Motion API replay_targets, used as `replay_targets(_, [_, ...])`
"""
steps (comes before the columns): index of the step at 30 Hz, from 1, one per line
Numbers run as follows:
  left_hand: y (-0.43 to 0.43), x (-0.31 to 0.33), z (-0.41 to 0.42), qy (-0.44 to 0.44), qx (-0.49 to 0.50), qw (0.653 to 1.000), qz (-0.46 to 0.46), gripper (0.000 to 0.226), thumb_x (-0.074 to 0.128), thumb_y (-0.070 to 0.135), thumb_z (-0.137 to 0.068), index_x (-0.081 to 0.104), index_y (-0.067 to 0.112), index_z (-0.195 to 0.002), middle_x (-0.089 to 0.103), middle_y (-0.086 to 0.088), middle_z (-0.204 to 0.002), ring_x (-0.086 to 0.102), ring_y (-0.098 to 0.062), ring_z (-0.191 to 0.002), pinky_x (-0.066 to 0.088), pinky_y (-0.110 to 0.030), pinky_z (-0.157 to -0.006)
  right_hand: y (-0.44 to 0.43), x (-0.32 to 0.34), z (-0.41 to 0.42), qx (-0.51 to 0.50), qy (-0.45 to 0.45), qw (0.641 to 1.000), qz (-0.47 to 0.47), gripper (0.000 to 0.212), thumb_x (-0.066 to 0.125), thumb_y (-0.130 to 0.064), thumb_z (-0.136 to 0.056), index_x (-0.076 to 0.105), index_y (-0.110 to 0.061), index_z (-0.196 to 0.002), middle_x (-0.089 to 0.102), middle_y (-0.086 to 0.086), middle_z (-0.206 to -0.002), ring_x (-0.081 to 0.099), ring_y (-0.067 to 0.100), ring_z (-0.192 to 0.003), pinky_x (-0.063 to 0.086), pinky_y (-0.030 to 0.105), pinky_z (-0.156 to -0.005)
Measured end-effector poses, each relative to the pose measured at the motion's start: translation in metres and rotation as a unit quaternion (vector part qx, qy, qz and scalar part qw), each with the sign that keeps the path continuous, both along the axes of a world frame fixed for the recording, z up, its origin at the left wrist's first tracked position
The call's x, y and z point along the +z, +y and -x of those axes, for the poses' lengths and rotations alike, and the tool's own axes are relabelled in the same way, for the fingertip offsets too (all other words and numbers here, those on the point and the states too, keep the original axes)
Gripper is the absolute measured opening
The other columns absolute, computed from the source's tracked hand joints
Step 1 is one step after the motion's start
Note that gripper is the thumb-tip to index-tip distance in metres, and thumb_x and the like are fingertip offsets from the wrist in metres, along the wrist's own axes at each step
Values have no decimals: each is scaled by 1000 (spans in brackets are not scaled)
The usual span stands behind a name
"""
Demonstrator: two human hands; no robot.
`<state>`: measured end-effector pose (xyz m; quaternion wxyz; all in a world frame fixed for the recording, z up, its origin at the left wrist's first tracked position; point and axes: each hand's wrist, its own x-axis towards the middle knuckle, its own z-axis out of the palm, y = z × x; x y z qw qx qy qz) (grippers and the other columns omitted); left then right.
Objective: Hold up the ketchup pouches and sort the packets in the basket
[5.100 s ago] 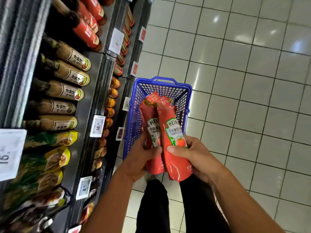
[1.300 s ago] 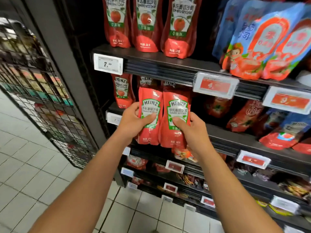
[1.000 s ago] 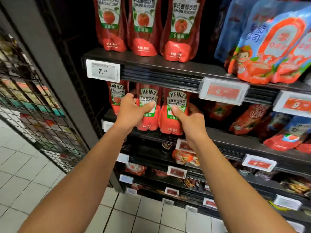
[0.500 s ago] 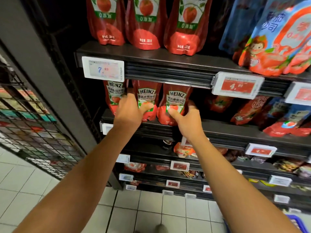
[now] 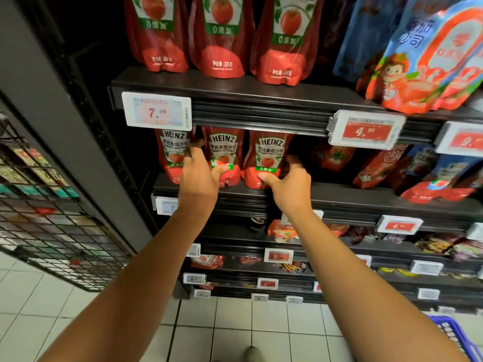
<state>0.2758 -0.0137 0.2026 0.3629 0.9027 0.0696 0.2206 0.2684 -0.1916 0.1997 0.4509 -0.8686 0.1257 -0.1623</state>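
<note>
Two red Heinz ketchup pouches stand upright side by side on a black shelf (image 5: pixel 366 202). My left hand (image 5: pixel 200 171) grips the left pouch (image 5: pixel 224 150) near its base, thumb on its front and fingers behind. My right hand (image 5: pixel 290 184) grips the right pouch (image 5: pixel 269 155) the same way, thumb pressed on its lower front. A third Heinz pouch (image 5: pixel 171 152) stands just left of my left hand, against the shelf's left end.
Larger red ketchup pouches (image 5: pixel 222 35) and blue-and-orange pouches (image 5: pixel 423 53) fill the shelf above. Price tags (image 5: pixel 156 111) hang on the shelf edges. A wire mesh rack (image 5: pixel 47 205) stands at left. A blue basket corner (image 5: pixel 457 338) sits on the tiled floor at lower right.
Both hands carried the two pouches from the basket up to the shelf and pushed them back beside the third pouch; they now stand on the shelf with the hands low on them.
</note>
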Motion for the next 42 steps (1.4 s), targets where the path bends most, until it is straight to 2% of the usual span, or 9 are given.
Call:
replay_targets(5, [1, -3, 0, -16, 1, 999, -46, 59, 72, 36, -83, 49, -7, -116, 60, -21, -99, 61, -35, -90, 35, -27, -70, 7, 0, -1, -18, 22, 1000, -2, 54, 83, -37, -78, 58, -7, -116, 63, 5, -95, 59, 21, -80, 45, 28, -69])
replay_targets(11, [0, 0, -6, 6, -14, 999, -33, 43, 69, 28, -91, 48, -4, -111, 59, -23, -104, 62, -43, -93, 47, -43, -73, 13, 5, -3, -27, 47, 998, -8, 39, 80, -34, -82, 51, -11, -93, 56, 0, -81, 51, 9, -64, 42, 19, -56])
replay_targets(16, [1, -4, 2, 1, -21, 1000, -15, 50, 68, 32, -91, 46, -3, -120, 59, -18, -102, 63, -37, -91, 50, -42, -74, 14, 5, 0, -20, 54, 998, -22, 45, 80, -35, -82, 58, -4, -106, 66, 10, -99, 63, 25, -88, 50, 33, -73])
replay_targets(21, [5, -17, 22, -111, -69, 991, 9, 46, 56, 1, -94, 43, 0, -138, 51, -16, -125, 63, -23, -82, 52, -29, -67, 13, 2, 13, -7, 44, 998, -45, 71, 81, -35, -81, 48, -7, -137, 62, 10, -126, 59, 26, -115, 50, 40, -99])
replay_targets(25, [4, -25, 38, -139, -93, 984, 61, 39, 58, 0, -86, 55, 11, -123, 54, -4, -121, 60, -7, -69, 54, -25, -62, 11, -2, 34, -20, 5, 996, -83, 61, 77, -35, -86, 50, -12, -135, 60, 2, -118, 57, 15, -108, 48, 29, -95])
replay_targets(30, [-11, -29, 59, -76, -172, 968, 167, 18, 61, 9, -87, 60, 20, -101, 61, 19, -70, 56, -2, -56, 49, -19, -58, 1, -6, 72, -28, -40, 990, -132, 25, 67, -27, -94, 56, -20, -116, 60, -4, -89, 56, 0, -78, 46, 15, -73])
replay_targets(33, [-30, -28, 72, -28, -236, 949, 207, 21, 63, 8, -90, 57, 28, -95, 62, 22, -70, 58, -5, -55, 45, -14, -53, -12, -8, 98, -40, -58, 983, -170, 13, 65, -23, -95, 57, -23, -106, 62, -4, -81, 59, 6, -72, 52, 25, -70])
replay_targets(38, [-76, -25, 91, 69, -320, 910, 255, 23, 61, 11, -90, 59, 34, -86, 65, 7, -72, 66, -17, -63, 56, -31, -60, -47, -14, 148, -95, -81, 974, -188, 15, 65, -16, -94, 60, -29, -99, 69, 7, -90, 66, 20, -79, 57, 33, -73])
replay_targets(42, [-123, -24, 107, 109, -386, 885, 238, 11, 58, 17, -88, 60, 28, -88, 67, 1, -76, 67, -25, -69, 58, -49, -66, -83, -19, 191, -161, -106, 966, -173, 15, 66, -16, -93, 61, -29, -94, 68, -8, -75, 62, 6, -65, 51, 21, -64])
